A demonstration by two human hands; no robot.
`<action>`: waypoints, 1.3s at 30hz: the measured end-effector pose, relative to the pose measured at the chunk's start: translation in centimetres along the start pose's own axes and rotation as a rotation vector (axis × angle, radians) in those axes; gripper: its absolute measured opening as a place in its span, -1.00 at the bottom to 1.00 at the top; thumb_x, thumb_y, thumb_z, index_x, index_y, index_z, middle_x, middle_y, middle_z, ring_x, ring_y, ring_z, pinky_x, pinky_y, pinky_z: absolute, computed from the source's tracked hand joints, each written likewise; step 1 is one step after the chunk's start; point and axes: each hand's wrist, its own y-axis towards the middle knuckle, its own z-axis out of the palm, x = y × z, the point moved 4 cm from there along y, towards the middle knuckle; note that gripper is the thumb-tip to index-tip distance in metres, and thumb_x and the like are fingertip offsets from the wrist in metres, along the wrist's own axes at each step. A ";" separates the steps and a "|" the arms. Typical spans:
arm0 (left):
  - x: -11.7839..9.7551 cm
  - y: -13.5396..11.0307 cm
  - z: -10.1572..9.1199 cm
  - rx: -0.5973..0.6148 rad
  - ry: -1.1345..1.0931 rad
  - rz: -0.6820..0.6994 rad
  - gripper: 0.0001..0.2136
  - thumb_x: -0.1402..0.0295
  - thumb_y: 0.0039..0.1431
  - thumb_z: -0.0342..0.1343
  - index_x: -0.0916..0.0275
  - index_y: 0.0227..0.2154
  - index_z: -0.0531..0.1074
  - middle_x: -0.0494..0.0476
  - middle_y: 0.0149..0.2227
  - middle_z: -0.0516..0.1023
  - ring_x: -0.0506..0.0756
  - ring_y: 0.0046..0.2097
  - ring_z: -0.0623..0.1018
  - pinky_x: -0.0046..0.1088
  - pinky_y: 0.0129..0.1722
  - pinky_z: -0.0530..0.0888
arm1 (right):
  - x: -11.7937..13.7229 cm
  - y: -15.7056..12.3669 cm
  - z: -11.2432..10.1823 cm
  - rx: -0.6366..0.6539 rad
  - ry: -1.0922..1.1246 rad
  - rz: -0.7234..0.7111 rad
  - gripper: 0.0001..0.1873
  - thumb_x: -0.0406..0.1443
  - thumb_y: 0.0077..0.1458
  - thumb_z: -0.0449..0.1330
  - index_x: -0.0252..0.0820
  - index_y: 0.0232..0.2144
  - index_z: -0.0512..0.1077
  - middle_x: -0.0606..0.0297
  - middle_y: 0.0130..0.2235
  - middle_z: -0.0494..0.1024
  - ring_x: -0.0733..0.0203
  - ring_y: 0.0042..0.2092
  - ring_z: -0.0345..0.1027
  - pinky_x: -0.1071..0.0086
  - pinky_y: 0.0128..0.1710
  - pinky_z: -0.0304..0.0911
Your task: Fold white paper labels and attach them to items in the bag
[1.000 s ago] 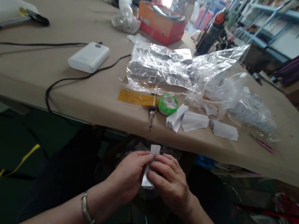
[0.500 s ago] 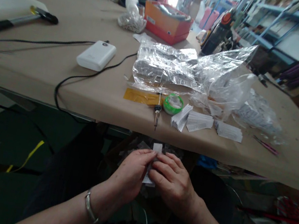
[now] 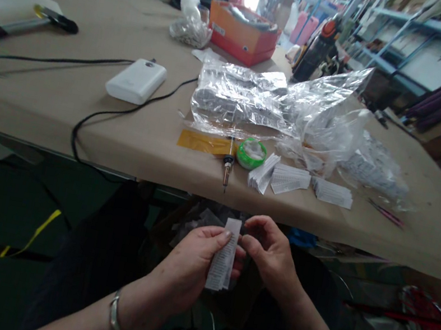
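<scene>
My left hand grips a small stack of printed paper labels, long white strips with rows of fine text, its thumb pressed on the front. Just right of the stack, my right hand has bent fingers, with a gap between thumb and forefinger and nothing visible in it. Both hands are below the table's front edge. Under them is a heap of translucent scraps, partly hidden. Above, on the table, lie a fanned label stack, a second stack and a third stack.
A soldering iron points toward me at the table edge, beside a green-rimmed tub and amber tape. Behind lie clear plastic bags. A white power bank and black cable are left; pink tweezers lie right.
My right hand has come away from the labels to the right, its fingers parting. The label stack, still in my left hand, now shows its printed face.
</scene>
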 end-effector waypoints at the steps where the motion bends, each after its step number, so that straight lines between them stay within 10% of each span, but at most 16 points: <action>1: 0.1 -0.1 0.1 0.009 0.010 0.000 -0.84 0.35 0.09 0.12 0.37 -0.35 0.45 0.18 -0.45 0.54 0.02 -0.52 0.50 -0.43 -0.50 0.46 | -0.4 0.3 0.3 0.045 0.092 0.091 -0.82 -0.22 0.02 0.21 -0.18 -0.32 0.36 0.34 -0.36 0.43 0.29 -0.35 0.32 0.45 -0.35 0.26; 15: 1.2 0.0 -0.6 0.287 0.018 -0.067 -0.79 0.27 0.09 0.13 0.37 -0.44 0.46 0.15 -0.50 0.50 0.02 -0.52 0.51 -0.44 -0.45 0.43 | -1.6 -0.9 3.6 0.060 0.612 0.375 -0.81 -0.23 -0.01 0.25 -0.22 -0.46 0.34 0.53 -0.68 0.29 0.48 -0.71 0.05 0.59 -0.69 0.04; 30: 1.5 -0.7 -0.1 0.312 0.052 -0.022 -0.75 0.17 0.13 0.08 0.29 -0.41 0.39 0.02 -0.55 0.39 -0.04 -0.55 0.44 -0.58 -0.59 0.29 | -1.8 -1.0 3.2 0.162 0.674 0.345 -0.81 -0.23 -0.04 0.28 -0.20 -0.35 0.45 0.34 -0.39 0.48 0.37 -0.43 0.35 0.51 -0.42 0.30; 35: 1.8 -1.3 0.4 0.361 0.086 -0.051 -0.77 0.22 0.13 0.09 0.30 -0.46 0.38 0.02 -0.57 0.37 -0.04 -0.55 0.42 -0.57 -0.56 0.29 | -1.5 -1.6 3.6 0.511 0.773 0.398 -0.50 -0.20 -0.11 0.31 -0.16 -0.07 0.39 0.30 -0.32 0.52 0.37 -0.50 0.39 0.51 -0.51 0.32; 39: 2.0 -1.9 0.5 0.405 0.085 -0.091 -0.81 0.23 0.14 0.08 0.27 -0.39 0.37 0.01 -0.56 0.38 -0.03 -0.54 0.43 -0.56 -0.55 0.29 | -1.4 -1.5 3.2 0.636 0.804 0.342 -0.50 -0.18 -0.20 0.36 -0.22 -0.16 0.45 0.12 -0.09 0.49 0.14 -0.18 0.46 0.31 -0.23 0.40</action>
